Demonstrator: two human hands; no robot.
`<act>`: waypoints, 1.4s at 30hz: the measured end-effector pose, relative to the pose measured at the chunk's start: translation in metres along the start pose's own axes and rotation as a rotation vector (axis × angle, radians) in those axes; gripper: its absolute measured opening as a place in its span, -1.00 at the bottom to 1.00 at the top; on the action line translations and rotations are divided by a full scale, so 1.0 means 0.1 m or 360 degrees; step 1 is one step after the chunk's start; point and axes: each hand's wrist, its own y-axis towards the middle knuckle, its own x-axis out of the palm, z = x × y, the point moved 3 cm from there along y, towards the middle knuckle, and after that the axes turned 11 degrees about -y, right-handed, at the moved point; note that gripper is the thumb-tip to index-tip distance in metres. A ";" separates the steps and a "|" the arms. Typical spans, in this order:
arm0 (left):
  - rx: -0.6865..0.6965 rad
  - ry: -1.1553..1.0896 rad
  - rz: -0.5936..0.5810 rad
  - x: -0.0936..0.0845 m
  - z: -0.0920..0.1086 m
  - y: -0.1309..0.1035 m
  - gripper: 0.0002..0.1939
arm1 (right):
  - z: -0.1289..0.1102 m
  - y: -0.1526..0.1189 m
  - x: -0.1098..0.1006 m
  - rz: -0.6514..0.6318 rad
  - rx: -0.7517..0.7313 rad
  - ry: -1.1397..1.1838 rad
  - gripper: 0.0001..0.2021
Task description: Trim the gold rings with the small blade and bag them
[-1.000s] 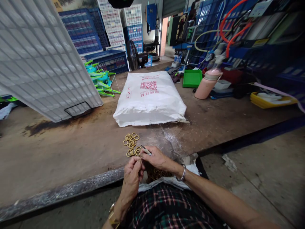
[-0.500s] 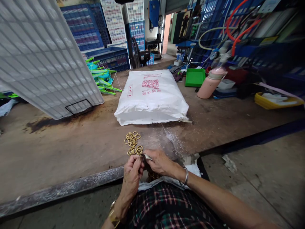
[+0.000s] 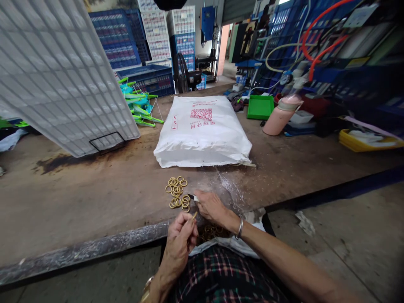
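Between the thumb and fingers of my left hand [image 3: 181, 235], a brass-coloured ring [image 3: 195, 215] is pinched above the table's front edge. My right hand [image 3: 213, 207] is closed around what looks like a small knife [image 3: 192, 197], its dark tip pointing left and a pale part by the fingers. Just beyond both hands, a loose group of brass-coloured rings [image 3: 176, 191] lies on the table. More rings [image 3: 212, 231] sit below my hands in an open white bag [image 3: 221, 243] at my lap, partly hidden by my hands.
A full white sack [image 3: 202, 134] with red print lies on the table [image 3: 126, 189]. To its left leans a white ribbed crate [image 3: 69, 84], with green plastic pieces [image 3: 142, 105] behind. At the right are a green tray [image 3: 260, 107], pink bottle [image 3: 280, 115] and yellow basket [image 3: 362, 141].
My hands have moved apart. The right, with the knife, has risen slightly toward the rings on the table; the left has drawn back with its ring, which now shows. The view has shifted slightly.
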 end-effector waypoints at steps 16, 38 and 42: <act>-0.0192 -0.0802 0.0058 -0.25 0.03 0.12 -0.69 | -0.01 0.74 -0.03 0.0127 0.0214 -0.0185 -0.79; 0.0688 0.0508 0.0294 -0.15 0.30 0.17 -0.88 | -0.29 0.04 -0.16 -0.0591 0.0395 0.2032 -0.85; 0.0614 0.0443 0.0289 -0.18 0.26 0.18 -0.84 | -0.31 0.02 -0.22 -0.0337 0.0194 0.1702 -0.75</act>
